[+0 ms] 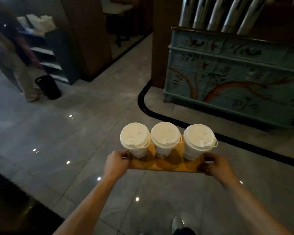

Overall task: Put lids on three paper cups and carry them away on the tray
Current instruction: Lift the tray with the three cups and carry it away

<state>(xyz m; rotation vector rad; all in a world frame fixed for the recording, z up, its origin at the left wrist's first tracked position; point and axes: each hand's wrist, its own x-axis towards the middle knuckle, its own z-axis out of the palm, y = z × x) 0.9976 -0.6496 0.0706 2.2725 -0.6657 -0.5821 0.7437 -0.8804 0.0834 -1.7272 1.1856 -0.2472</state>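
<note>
tray (166, 167) held level over glossy grey tile floor (58, 141), left hand (116, 162) and right hand (216, 164) clenched on its ends. three lidded cups (165, 139) upright in a row. painted teal dresser (236, 73) right; person (10, 61) far left.

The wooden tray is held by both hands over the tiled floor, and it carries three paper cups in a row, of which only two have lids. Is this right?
Not quite. In the head view all three cups have lids: the left cup, the middle cup and the right cup. The rest holds: the left hand and right hand hold the wooden tray over the tiled floor.
</note>
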